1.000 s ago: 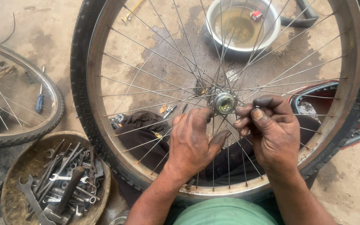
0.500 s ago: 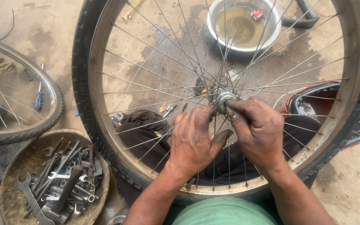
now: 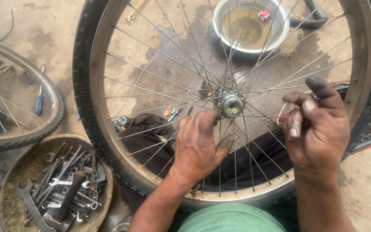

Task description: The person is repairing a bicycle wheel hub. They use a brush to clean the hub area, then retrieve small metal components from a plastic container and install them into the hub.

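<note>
A bicycle wheel (image 3: 92,86) with a black tyre and a rusty rim lies tilted across my lap. Its metal hub (image 3: 232,105) sits at the centre of the spokes. My left hand (image 3: 199,148), dark with grease, lies on the spokes just left of and below the hub, its fingertips curled in among them and the thumb stretched toward the hub. My right hand (image 3: 316,126) hovers to the right of the hub, clear of it. Its thumb and fingers are pinched together, and I cannot tell whether something small is between them.
A round rusty pan (image 3: 9,180) of spanners and several other tools stands at the lower left. A second wheel (image 3: 54,107) lies at the left with a blue-handled screwdriver (image 3: 38,103) inside it. A metal bowl (image 3: 280,36) of murky liquid stands beyond the hub. Dark cloth (image 3: 144,129) lies under the spokes.
My right hand has come off the hub and moved away to the right with its fingers pinched. The left hand has stayed on the spokes.
</note>
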